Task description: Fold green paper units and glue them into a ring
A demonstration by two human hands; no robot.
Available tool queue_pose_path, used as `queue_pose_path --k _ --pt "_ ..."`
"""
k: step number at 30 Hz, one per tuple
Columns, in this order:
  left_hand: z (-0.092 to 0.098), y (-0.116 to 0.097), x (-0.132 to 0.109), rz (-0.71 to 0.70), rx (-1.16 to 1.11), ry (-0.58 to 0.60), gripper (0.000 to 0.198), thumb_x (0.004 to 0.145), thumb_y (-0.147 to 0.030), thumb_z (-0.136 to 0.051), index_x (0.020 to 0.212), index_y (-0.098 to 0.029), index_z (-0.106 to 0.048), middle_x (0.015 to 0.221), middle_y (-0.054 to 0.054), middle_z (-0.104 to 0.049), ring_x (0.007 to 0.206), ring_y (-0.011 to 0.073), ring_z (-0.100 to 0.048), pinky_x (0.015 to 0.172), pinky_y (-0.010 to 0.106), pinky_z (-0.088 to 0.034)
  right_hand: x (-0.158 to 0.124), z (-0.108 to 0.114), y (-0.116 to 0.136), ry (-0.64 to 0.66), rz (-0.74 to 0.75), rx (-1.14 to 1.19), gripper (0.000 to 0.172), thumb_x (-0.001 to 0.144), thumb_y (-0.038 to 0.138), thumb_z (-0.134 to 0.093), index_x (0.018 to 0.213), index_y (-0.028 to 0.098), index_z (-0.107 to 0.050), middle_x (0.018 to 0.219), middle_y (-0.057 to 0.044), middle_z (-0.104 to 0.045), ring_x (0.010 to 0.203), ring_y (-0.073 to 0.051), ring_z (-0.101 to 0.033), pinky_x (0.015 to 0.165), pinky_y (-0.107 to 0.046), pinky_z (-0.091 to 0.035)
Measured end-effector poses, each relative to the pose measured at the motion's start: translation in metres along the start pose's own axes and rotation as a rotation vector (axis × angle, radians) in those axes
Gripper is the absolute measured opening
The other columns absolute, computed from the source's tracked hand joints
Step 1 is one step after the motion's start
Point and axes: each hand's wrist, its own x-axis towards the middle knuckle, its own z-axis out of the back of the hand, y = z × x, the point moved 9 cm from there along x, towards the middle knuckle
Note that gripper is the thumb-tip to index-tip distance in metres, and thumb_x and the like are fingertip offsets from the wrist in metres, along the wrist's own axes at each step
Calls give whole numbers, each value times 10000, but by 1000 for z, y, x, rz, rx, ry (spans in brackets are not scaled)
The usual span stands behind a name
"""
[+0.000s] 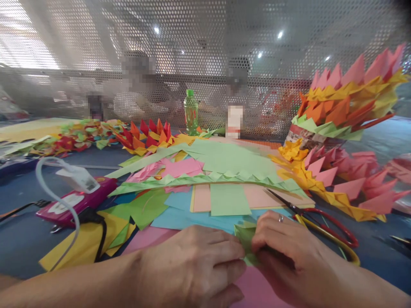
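Both my hands meet low in the middle over a small folded piece of green paper [245, 238]. My left hand [195, 267] has its fingers curled and pinches the paper's left edge. My right hand [285, 252], with a ring on one finger, pinches the paper's right side with closed fingers. The paper rests above a pink sheet [257, 291]. Most of the green piece is hidden between my fingers.
Red-handled scissors [321, 222] lie just right of my right hand. Loose coloured sheets [229, 199] and a long green folded strip [205, 179] cover the table. A pink power strip [73, 201] with a white cable sits left. Folded paper spike garlands [340, 175] pile at right; a green bottle [190, 112] and people are behind a mesh screen.
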Motion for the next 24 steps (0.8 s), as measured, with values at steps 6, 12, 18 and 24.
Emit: queue_pose_path --k 6,12,18,24 --pt "2 0 0 3 35 -33 238 1015 -221 -456 999 -88 -652 907 95 -687 916 208 -650 821 293 -559 -4 1 -5 -77 5 99 144 946 78 -508 884 206 -532 831 -4 -570 787 -149 -504 714 -272 -387" --pt "4 4 -2 34 37 -45 221 1001 -186 -458 1001 -76 -649 907 100 -683 911 207 -653 798 277 -551 -4 -5 -8 -55 4 55 157 939 70 -485 877 206 -533 835 -16 -575 787 -167 -498 721 -301 -389" --pt "7 7 -3 45 30 -66 235 1003 -203 -448 872 -134 -630 838 73 -672 794 184 -640 695 289 -536 -4 -3 -2 -48 74 -16 172 935 68 -492 860 192 -584 770 -23 -568 757 -178 -511 696 -316 -393" --pt "5 6 -3 38 30 -39 252 999 -197 -456 868 -115 -655 868 93 -683 860 199 -653 761 291 -557 -6 -7 -1 22 124 -58 227 920 51 -552 1011 223 -668 835 -24 -613 774 -172 -512 707 -324 -413"
